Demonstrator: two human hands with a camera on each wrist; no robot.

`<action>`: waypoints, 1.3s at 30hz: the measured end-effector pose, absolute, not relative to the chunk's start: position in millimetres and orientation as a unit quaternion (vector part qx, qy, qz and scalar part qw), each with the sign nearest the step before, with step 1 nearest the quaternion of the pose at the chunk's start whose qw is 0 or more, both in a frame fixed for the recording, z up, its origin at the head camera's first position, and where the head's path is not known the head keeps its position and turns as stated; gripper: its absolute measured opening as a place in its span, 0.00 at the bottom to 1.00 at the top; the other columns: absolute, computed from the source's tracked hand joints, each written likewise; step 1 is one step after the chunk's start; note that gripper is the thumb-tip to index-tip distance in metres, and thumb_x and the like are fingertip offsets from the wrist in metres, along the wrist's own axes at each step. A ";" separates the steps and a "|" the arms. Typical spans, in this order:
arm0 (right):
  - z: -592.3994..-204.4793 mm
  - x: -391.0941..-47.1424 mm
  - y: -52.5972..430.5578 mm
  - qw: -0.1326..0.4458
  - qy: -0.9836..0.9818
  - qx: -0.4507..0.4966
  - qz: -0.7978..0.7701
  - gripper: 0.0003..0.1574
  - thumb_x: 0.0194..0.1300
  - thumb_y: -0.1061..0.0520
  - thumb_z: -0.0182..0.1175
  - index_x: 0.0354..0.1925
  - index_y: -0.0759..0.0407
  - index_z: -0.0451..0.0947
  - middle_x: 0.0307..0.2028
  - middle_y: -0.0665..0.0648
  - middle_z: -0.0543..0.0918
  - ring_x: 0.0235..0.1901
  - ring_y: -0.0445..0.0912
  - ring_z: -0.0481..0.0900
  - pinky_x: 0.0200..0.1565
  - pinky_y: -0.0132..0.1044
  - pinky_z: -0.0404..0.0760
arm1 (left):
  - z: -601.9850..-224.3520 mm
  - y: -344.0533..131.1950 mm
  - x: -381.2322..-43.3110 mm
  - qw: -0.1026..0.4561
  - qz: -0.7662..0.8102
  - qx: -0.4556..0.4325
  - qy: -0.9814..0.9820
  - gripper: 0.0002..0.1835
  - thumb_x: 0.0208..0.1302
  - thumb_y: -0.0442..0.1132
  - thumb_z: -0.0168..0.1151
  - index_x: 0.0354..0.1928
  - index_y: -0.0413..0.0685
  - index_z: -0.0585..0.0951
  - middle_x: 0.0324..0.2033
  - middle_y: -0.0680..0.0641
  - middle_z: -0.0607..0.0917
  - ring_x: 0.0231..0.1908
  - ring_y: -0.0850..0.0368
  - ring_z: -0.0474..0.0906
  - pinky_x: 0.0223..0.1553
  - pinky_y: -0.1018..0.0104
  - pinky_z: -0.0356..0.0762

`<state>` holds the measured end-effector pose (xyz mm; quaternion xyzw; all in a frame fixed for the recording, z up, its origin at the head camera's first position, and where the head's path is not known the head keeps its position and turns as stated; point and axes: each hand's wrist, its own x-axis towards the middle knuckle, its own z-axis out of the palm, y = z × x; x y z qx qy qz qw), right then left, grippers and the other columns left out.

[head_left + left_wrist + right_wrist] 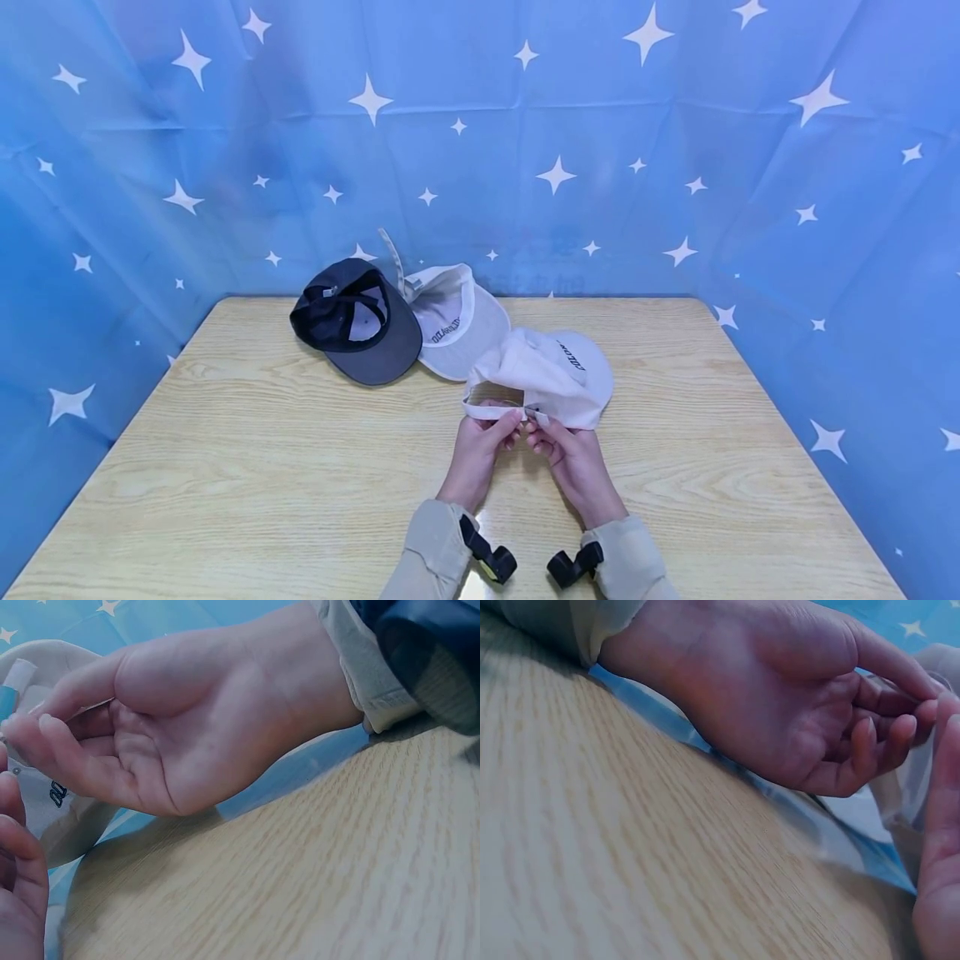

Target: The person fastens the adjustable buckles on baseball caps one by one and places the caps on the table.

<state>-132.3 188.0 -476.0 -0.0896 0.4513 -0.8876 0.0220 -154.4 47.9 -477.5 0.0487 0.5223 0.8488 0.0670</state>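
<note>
White cap [551, 377] over the bench [300, 467], rear opening nearest. Left hand [480, 450] pinches the back strap [489, 412], right hand [576, 462] pinches it just alongside. Strap handling in hand, apparently; next move calls for fine, steady fingerwork. Just beyond: pale cap [480, 329], then dark cap [382, 358].

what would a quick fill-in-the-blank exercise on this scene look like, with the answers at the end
1. Counting the held white cap, which the left hand and the right hand have between them, there are ____ caps in view.
2. In the head view, the dark cap lies to the ____ of the other white cap.
3. The blue backdrop is patterned with white four-pointed ____.

Missing words: three; left; stars.
</note>
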 end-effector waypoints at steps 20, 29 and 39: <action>-476.5 -131.5 189.1 0.016 0.438 -0.093 -0.894 0.09 0.65 0.67 0.46 0.43 0.63 0.69 0.31 0.56 0.81 0.27 0.41 0.79 0.28 0.26 0.77 | -476.7 48.5 -154.6 0.075 0.850 0.054 0.518 0.16 0.52 0.44 0.65 0.37 0.40 0.74 0.26 0.49 0.79 0.24 0.60 0.72 0.25 0.72 0.70; -477.0 -132.5 191.0 0.030 0.403 -0.101 -0.909 0.08 0.66 0.66 0.45 0.44 0.63 0.68 0.33 0.57 0.81 0.29 0.42 0.79 0.29 0.26 0.77 | -474.1 46.0 -155.4 0.076 0.861 0.044 0.501 0.12 0.52 0.41 0.66 0.30 0.43 0.73 0.22 0.48 0.78 0.23 0.57 0.72 0.23 0.71 0.69; -476.8 -132.2 189.4 0.018 0.425 -0.103 -0.899 0.08 0.65 0.66 0.48 0.43 0.62 0.70 0.32 0.56 0.81 0.28 0.41 0.79 0.27 0.25 0.76 | -473.6 46.0 -154.9 0.083 0.853 0.043 0.513 0.12 0.52 0.40 0.66 0.31 0.41 0.74 0.23 0.48 0.78 0.24 0.58 0.71 0.24 0.71 0.69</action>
